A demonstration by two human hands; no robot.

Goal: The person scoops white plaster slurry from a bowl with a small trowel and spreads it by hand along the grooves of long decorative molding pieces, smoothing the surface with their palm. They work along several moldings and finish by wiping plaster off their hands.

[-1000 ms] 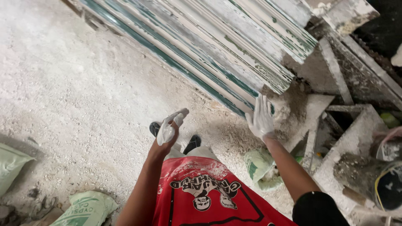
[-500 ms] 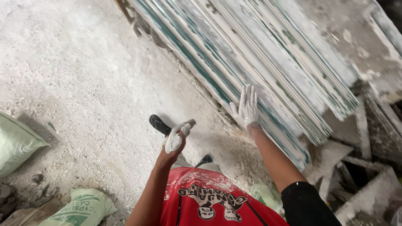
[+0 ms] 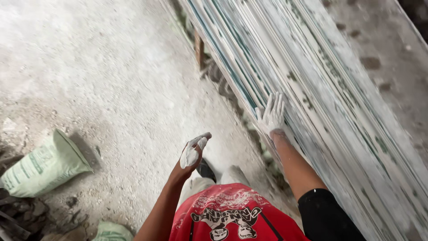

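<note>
My right hand, coated in white dust, lies flat with spread fingers on the edge of a leaning stack of thin white sheets with green edges. My left hand, also white with dust, hangs in the air in front of me with loosely curled fingers and holds nothing. It is above the dusty concrete floor. Below the hands I see a red printed shirt and a dark shoe.
A pale green sack lies on the floor at the left, with rubble beside it. Another green sack shows at the bottom edge. A wooden prop stands under the stack of sheets.
The view has swung along the stack, and the broken debris at the right is out of sight. My right hand stays pressed on the sheets; my left hand has stayed raised and loosely curled.
</note>
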